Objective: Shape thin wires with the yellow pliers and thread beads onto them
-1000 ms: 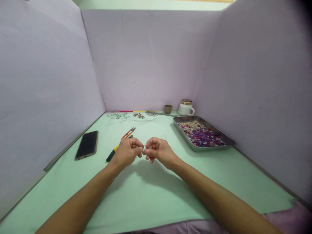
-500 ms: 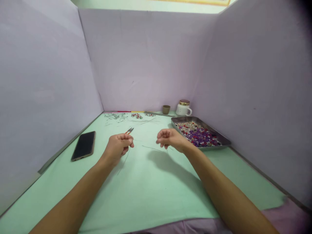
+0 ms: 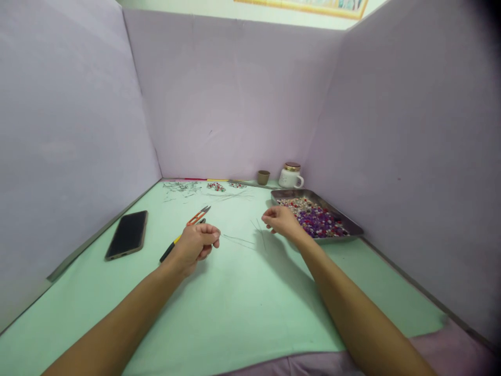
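Observation:
My left hand [image 3: 199,245] is closed in a pinch above the table, with a thin wire [image 3: 238,240] stretching right from its fingertips. My right hand [image 3: 282,220] also pinches, close to the tray's near left side. Fine wire strands [image 3: 260,234] show beside its fingertips; their exact contact is too thin to make out fully. Just behind my left hand lie orange-handled thread snips [image 3: 198,215]. A tool with a yellow and black handle [image 3: 169,250] is partly hidden under that hand.
At right stands a metal tray [image 3: 356,230] of purple, red and pale beads. Farther back are a lidded white mug [image 3: 289,178], a small olive cup [image 3: 263,177], beaded pieces [image 3: 216,186] and loose wire bits [image 3: 182,188]. A phone [image 3: 127,235] lies left. Pale partitions surround the table.
My right hand has moved slightly right and the gap between my hands is wider. My left hand has shifted a little, uncovering more of the snips and the yellow and black handle.

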Demonstrator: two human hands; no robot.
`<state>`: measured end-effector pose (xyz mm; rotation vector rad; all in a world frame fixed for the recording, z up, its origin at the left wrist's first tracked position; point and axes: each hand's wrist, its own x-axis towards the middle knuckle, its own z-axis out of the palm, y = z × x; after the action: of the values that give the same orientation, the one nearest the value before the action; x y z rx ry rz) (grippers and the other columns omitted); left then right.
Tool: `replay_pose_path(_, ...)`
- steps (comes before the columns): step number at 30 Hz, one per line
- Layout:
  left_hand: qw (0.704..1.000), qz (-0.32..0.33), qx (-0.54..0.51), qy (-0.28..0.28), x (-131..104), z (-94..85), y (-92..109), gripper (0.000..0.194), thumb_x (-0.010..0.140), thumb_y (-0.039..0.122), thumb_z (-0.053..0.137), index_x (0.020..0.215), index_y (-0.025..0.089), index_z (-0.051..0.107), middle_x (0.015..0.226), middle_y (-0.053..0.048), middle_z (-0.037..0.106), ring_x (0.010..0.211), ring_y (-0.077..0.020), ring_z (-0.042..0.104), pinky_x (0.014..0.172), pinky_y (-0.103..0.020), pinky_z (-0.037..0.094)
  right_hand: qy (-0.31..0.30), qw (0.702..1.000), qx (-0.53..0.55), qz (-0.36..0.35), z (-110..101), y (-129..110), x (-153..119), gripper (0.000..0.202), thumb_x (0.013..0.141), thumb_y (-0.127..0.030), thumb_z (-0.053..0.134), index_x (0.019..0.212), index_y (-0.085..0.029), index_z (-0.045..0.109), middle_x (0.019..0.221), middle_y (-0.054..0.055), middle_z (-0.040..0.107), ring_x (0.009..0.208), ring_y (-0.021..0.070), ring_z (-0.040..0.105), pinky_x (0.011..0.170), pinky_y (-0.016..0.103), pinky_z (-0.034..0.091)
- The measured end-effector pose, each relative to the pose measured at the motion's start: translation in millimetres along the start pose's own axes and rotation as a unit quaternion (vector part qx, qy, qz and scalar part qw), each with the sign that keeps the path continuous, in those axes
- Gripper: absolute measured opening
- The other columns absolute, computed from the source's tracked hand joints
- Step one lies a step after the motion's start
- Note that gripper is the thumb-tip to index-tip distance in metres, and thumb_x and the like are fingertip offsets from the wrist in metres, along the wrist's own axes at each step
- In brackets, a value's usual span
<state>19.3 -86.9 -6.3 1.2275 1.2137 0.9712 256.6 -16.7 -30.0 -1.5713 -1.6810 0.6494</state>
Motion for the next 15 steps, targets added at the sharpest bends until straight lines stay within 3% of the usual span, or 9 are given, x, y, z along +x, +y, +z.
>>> replay_pose_path(5,0.997,-0.044,0.060,-0.032,0.1,0.5,-2.2,0.004,0.055,0.016,0.055,0.056,0.013,0.053,0.050,0.001,0.055,0.032,-0.0022,0.029,0.033,-0.017,0.014,0.017,0.972,-0.233,-0.028,15.0,3.3,-6.0,0.015,0.071,-0.026,0.054,0.071,-0.015,0.064,0.074,0.008,0.066,0.070,0.0182,0.058,0.058,0.026,0.036)
replay_pose_path(8,0.992,-0.068,0.100,-0.030,3.4,1.6,-8.2,0.002,0.050,0.012,0.054,0.050,0.014,0.053,0.040,0.003,0.050,0.031,-0.0036,0.031,0.032,-0.016,0.018,0.020,0.963,-0.266,-0.033,19.9,1.4,-9.5,0.022,0.076,-0.031,0.050,0.078,-0.016,0.065,0.079,0.008,0.066,0.073,0.0180,0.058,0.058,0.026,0.034)
replay_pose_path(10,0.990,-0.076,0.119,-0.019,6.2,2.3,-12.9,0.002,0.049,0.012,0.053,0.049,0.014,0.053,0.035,0.005,0.045,0.030,-0.0043,0.031,0.031,-0.016,0.019,0.007,0.962,-0.263,-0.074,24.0,-3.9,-14.2,0.023,0.078,-0.033,0.048,0.082,-0.018,0.064,0.081,0.006,0.066,0.074,0.0170,0.057,0.060,0.025,0.034)
replay_pose_path(15,0.987,-0.079,0.137,-0.011,10.4,2.4,-18.3,0.002,0.048,0.013,0.053,0.050,0.014,0.054,0.040,0.003,0.050,0.029,-0.0043,0.032,0.030,-0.016,0.018,-0.085,0.940,-0.287,-0.165,41.3,-21.1,-29.0,0.019,0.076,-0.037,0.052,0.081,-0.023,0.064,0.085,0.002,0.065,0.076,0.0160,0.057,0.063,0.025,0.034)
